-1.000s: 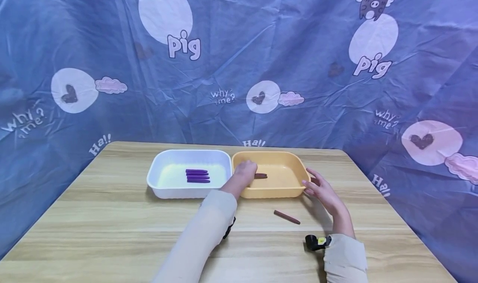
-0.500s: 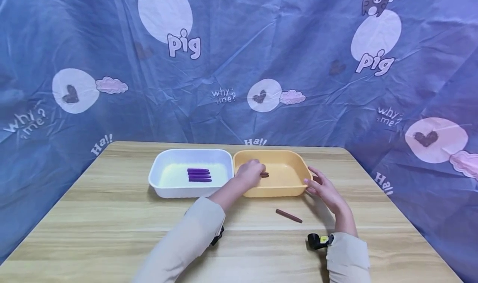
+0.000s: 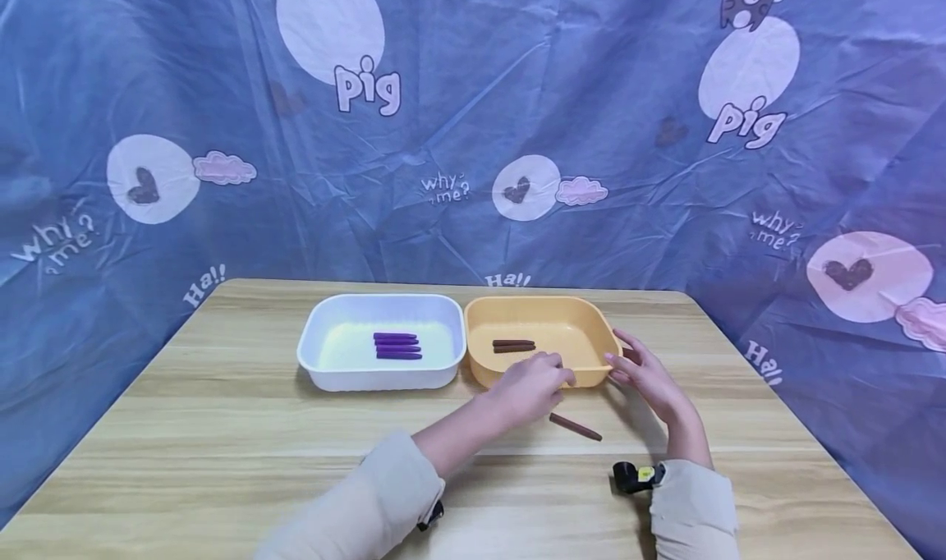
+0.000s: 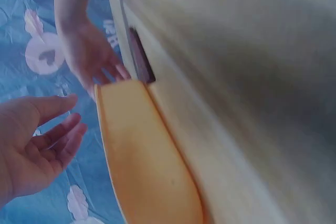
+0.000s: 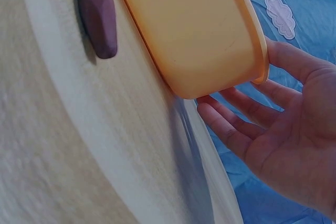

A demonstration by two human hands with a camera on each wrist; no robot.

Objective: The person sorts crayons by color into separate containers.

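My left hand [image 3: 534,386] hovers over the front rim of the yellow plastic bin [image 3: 559,340], fingers loosely bent with nothing between them; the left wrist view shows the same empty left hand [image 4: 31,148]. My right hand [image 3: 654,383] holds the bin's right end, its thumb at the rim and its fingers against the outer wall, as the right wrist view shows. Inside the bin, two brown crayon-like sticks [image 3: 513,346] lie side by side toward the left. Another brown stick [image 3: 576,427], faceted and blunt-tipped, lies on the table before the bin.
Against the yellow bin's left side stands a white bin [image 3: 325,375] with several purple crayon-like sticks [image 3: 397,346] laid parallel. Both are on a wood-grain table [image 3: 222,429]. A blue printed cloth [image 3: 458,117] hangs behind and around it.
My left hand has come away from the brown sticks inside the yellow bin and moved right and nearer, leaving both sticks exposed. My right hand stays at the bin's right end.
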